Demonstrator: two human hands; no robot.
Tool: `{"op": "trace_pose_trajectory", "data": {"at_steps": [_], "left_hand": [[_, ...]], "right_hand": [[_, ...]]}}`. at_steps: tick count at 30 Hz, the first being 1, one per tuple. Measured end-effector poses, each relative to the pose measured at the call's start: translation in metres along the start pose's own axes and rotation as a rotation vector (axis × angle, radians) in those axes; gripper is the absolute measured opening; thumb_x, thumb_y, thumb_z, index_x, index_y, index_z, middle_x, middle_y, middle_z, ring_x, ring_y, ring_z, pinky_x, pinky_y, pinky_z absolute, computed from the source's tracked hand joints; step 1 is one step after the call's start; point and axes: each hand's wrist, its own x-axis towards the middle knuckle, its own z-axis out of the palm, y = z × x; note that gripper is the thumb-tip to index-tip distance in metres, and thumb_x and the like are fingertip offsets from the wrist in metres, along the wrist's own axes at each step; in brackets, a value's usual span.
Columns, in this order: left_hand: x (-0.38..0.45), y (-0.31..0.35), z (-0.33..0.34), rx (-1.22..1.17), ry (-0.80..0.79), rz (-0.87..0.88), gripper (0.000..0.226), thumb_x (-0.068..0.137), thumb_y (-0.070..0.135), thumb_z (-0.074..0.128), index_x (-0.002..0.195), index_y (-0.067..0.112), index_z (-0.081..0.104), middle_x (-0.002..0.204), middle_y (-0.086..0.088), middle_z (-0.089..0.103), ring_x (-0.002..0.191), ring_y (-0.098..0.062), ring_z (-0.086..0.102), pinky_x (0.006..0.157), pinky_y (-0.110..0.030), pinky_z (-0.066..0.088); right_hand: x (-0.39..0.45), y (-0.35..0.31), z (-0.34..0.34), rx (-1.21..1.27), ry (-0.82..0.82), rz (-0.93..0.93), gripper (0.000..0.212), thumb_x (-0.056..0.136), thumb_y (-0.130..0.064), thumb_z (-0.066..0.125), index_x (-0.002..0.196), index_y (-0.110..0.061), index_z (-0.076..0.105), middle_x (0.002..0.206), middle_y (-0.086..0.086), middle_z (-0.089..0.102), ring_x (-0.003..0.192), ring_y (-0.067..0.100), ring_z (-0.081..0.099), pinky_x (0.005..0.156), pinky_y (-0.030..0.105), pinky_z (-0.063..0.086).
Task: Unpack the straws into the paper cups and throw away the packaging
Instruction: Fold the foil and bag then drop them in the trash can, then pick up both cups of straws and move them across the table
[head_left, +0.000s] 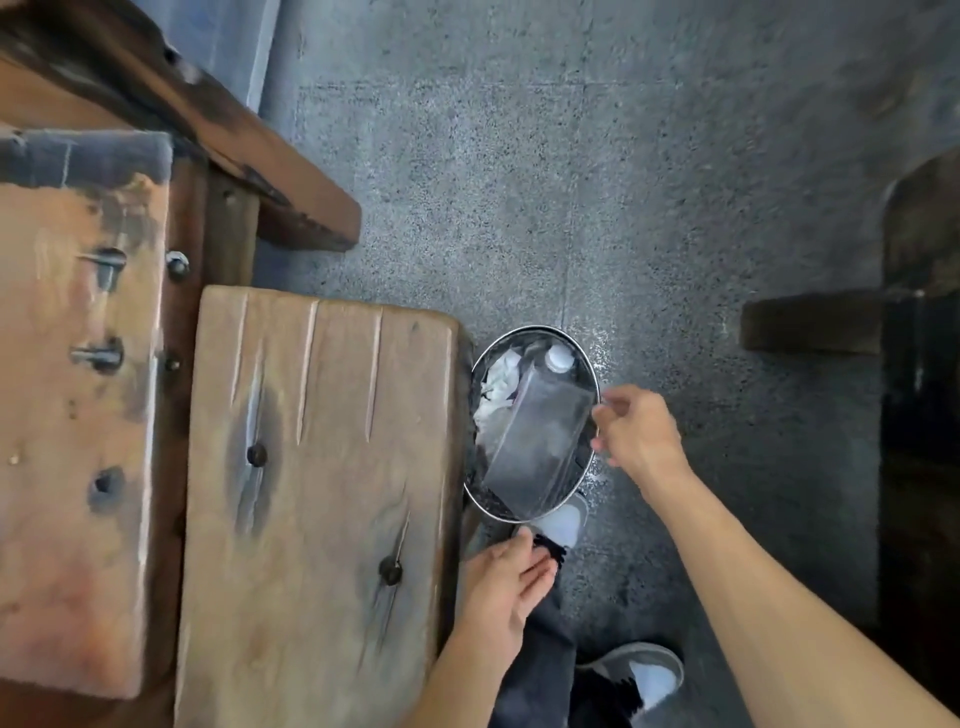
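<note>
Bin: round metal waste bin beside wooden bench, holding a clear plastic carton
Right hand: fingers loosely spread, empty, at the rim
Left hand: flat, empty

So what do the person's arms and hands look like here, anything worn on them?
Both forearms are bare up to the frame edge: no sleeves in view. The left hand and right hand wear no gloves, and I see no watch, rings or bands, though the picture is slightly blurred.
</note>
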Motion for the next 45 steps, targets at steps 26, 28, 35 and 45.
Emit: {"op": "trace_pose_trajectory", "data": {"at_steps": [26, 28, 35, 45], "left_hand": [[-0.51, -0.005, 0.131, 1.182, -0.597, 1.929, 0.07, 0.086, 0.053, 0.049, 0.149, 0.034, 0.028, 0.162, 0.004, 0.017, 0.15, -0.017, 0.01, 0.119, -0.04, 0.013], [-0.541, -0.044, 0.142, 1.23, -0.707, 1.977, 0.073, 0.086, 0.056, 0.047, 0.151, 0.034, 0.025, 0.164, 0.004, 0.012, 0.151, -0.016, 0.006, 0.12, -0.037, 0.01], [-0.617, -0.201, 0.149, 1.403, -1.196, 2.022, 0.08, 0.084, 0.064, 0.045, 0.153, 0.042, 0.01, 0.165, 0.009, -0.001, 0.151, -0.009, -0.007, 0.119, -0.038, 0.007], [-0.624, -0.38, 0.088, 1.577, -1.547, 1.805, 0.09, 0.077, 0.066, 0.053, 0.153, 0.041, 0.012, 0.165, 0.004, 0.011, 0.152, -0.013, 0.004, 0.12, -0.038, 0.011]], "right_hand": [[-0.461, -0.05, -0.327, 0.247, 0.815, -0.583, 0.062, 0.093, -0.046, 0.053, 0.15, -0.036, 0.029, 0.15, -0.026, 0.028, 0.144, -0.002, 0.025, 0.12, 0.035, 0.022], [-0.498, -0.022, -0.356, 0.24, 0.942, -0.54, 0.067, 0.091, -0.05, 0.049, 0.152, -0.033, 0.026, 0.157, -0.021, 0.025, 0.148, 0.005, 0.02, 0.12, 0.048, 0.021], [-0.626, 0.107, -0.403, 0.294, 1.334, -0.288, 0.072, 0.089, -0.051, 0.051, 0.152, -0.035, 0.022, 0.162, -0.021, 0.013, 0.151, 0.003, 0.003, 0.12, 0.039, 0.012], [-0.755, 0.273, -0.368, 0.501, 1.617, 0.082, 0.079, 0.083, -0.044, 0.059, 0.152, -0.026, 0.026, 0.157, -0.02, 0.021, 0.152, 0.012, 0.014, 0.12, 0.038, 0.018]]}}
